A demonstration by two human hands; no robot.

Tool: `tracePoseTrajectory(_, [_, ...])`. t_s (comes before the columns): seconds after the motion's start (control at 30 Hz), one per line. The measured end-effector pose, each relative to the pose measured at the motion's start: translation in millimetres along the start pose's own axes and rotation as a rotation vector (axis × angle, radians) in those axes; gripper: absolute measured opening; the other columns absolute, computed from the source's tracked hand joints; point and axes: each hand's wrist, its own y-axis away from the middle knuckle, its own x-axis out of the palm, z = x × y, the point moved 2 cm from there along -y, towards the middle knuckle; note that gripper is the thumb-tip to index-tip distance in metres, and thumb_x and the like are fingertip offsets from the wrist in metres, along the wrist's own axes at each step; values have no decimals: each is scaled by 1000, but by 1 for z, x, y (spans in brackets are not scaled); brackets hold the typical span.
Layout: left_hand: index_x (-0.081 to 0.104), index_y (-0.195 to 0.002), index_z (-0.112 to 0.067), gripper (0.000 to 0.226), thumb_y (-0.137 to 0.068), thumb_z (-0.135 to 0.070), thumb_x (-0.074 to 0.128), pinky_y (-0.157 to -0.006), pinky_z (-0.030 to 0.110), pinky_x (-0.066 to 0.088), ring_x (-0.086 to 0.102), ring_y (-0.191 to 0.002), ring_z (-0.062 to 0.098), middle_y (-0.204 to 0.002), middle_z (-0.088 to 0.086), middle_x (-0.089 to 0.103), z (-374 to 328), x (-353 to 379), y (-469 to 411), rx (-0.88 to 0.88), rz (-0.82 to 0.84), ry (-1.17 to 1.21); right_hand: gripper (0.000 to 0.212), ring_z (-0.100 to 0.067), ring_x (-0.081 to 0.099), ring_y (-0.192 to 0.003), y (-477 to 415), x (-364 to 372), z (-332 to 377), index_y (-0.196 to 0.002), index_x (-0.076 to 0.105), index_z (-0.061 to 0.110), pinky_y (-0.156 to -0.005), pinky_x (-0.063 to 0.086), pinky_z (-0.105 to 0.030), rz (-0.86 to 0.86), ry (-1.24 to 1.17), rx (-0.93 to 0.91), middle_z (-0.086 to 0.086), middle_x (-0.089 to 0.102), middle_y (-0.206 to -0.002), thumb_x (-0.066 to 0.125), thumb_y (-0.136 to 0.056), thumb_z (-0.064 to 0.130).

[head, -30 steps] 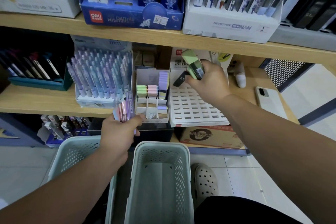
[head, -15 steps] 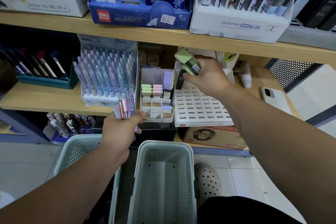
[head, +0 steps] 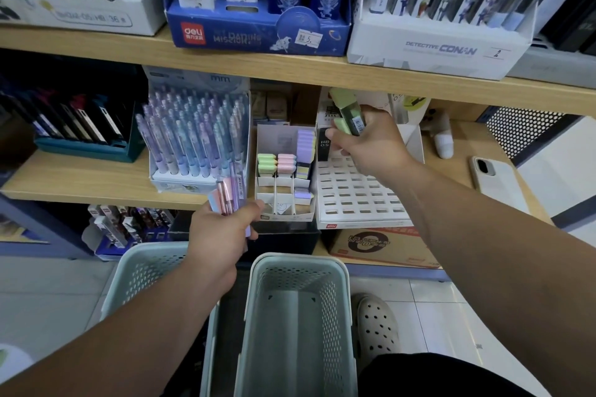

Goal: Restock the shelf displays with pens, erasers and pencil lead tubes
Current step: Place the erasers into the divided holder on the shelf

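Right hand: my right hand (head: 374,142) is curled round a mixed handful, pale green erasers (head: 342,99) and a dark lead tube (head: 354,119), with the fingertips reaching down to the far left corner of the slotted rack (head: 361,200).
Left hand: my left hand (head: 219,235) is closed round a fan of pink and purple pens (head: 229,193), tips up, just in front of the pen stand (head: 174,175).
Risk, right side: I judge the handful too full. Loosening the fingers to seat one piece could let an eraser slip out and fall behind the rack.
Risk, tube: the standing tube (head: 324,147) marked HB is right under my fingertips, so a nudge could tip it over.
Risk, left side: the pens are held low on their barrels and could splay or slide out if I tilt the wrist.
Slotted rack: under the right hand. Nearly all its slots show open, and the one black tube is at the back.
Eraser box (head: 283,217): between my hands. Green, pink and purple-yellow erasers fill the back cells, and the front cells look bare.
Pen stand: beyond the left hand, packed with upright pastel pens.
Basket (head: 298,263): below both wrists. I see nothing inside it.
Second basket (head: 142,267): under the left forearm, contents hidden.
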Motion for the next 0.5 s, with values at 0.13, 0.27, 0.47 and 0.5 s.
tracePoseTrajectory(0.13, [69, -94, -10, 16, -82, -16, 79, -42, 23, 34, 51, -55, 18, -76, 12, 66, -2, 3, 0, 2, 12, 6, 7, -15, 61, -52, 1, 5, -2, -90, 70, 4, -50, 51, -27, -48, -219, 75, -8, 68, -69, 75, -88, 8])
tracePoseTrajectory(0.27, [68, -92, -11, 16, -82, -16, 80, -44, 24, 34, 51, -57, 20, -75, 12, 64, -3, 4, 1, -1, 15, 22, 14, -22, 55, -52, 2, 5, -6, -83, 65, 6, -50, 48, -28, -122, -326, 182, -12, 64, -68, 74, -81, -5])
tracePoseTrajectory(0.47, [65, -90, -14, 17, -81, -12, 80, -43, 24, 32, 50, -55, 18, -64, 0, 65, -11, 8, 5, 11, 18, 49, 23, -20, 57, -49, 11, 12, -24, -82, 62, 8, -47, 47, -26, -126, -347, 249, -8, 63, -61, 72, -76, -11])
tracePoseTrajectory(0.5, [66, -91, -14, 16, -82, -13, 79, -42, 24, 32, 50, -56, 18, -64, 1, 65, -12, 8, 5, 19, 15, 50, 21, -18, 58, -48, 12, 9, -22, -80, 63, 9, -48, 49, -26, -132, -345, 224, -7, 63, -60, 72, -78, -10])
